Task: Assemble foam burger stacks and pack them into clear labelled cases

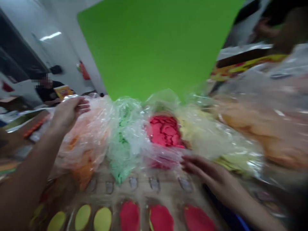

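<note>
My left hand [68, 113] is over the upper left of a clear plastic bag of orange pieces [83, 128]. Its fingers stretch out to the right, and nothing shows in them. Toward the lower right edge of an opened clear bag of red flat pieces [166, 131] reaches my right hand [208, 171]. Its fingers are extended at the plastic; blur hides whether they touch it. Between the orange and red bags lies a bag of green pieces [124, 128]. A bag of pale yellow pieces [204, 134] lies just above my right hand.
In front, red pieces [130, 216] and yellow ovals [83, 216] sit in a row of clear moulded hollows. A large bag of orange material [260, 128] fills the right side. A green panel [156, 48] stands behind the bags. Another person [47, 91] is at the far left.
</note>
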Action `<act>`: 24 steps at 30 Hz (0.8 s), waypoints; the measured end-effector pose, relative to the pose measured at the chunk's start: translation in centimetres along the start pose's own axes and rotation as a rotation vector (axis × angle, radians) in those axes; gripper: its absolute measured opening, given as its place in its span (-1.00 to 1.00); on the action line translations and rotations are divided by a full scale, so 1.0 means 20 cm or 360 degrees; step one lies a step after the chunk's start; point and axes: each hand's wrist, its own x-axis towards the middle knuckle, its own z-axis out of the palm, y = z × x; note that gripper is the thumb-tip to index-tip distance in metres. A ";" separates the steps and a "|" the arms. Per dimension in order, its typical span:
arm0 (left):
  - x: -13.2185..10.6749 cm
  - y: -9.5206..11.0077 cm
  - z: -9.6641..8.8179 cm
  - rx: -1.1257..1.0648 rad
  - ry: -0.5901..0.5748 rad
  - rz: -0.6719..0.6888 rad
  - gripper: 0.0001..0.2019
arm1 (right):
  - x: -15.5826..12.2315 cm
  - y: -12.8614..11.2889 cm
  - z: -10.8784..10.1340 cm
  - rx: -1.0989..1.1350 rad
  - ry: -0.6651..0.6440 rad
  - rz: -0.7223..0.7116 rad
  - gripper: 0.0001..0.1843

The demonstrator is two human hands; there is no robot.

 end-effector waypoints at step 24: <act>-0.25 -0.65 1.35 0.1764 -0.1619 0.0230 -0.59 | 1.10 0.23 -0.04 -0.1333 -0.0361 -0.0387 -0.74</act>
